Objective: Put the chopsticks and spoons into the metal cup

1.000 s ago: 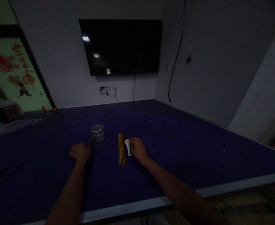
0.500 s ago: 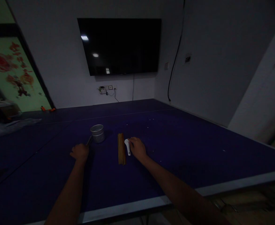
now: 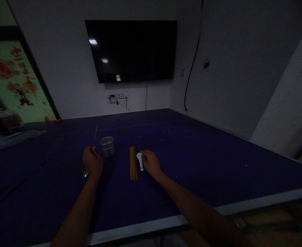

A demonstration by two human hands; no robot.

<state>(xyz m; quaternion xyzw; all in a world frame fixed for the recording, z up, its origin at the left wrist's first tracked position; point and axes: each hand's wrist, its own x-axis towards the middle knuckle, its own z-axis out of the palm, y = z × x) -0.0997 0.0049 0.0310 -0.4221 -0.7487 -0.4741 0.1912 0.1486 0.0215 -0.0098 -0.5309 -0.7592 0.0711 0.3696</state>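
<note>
Left hand (image 3: 93, 162) closed around a metal spoon (image 3: 85, 173); right hand (image 3: 151, 163) partly curled, touching a white spoon (image 3: 141, 164) beside chopsticks (image 3: 133, 166); whether it grips cannot be told.

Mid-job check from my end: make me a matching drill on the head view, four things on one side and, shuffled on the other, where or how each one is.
Things
1. Metal cup
2. Chopsticks
3. Soup spoon
4. Television

Places and states
A. White, at the fingers of the right hand
B. Mounted on the wall, its screen dark apart from reflections
C. Standing upright, mouth up
D. Wooden-brown, lying side by side on the table

Pairs: 1-C, 2-D, 3-A, 4-B
</note>
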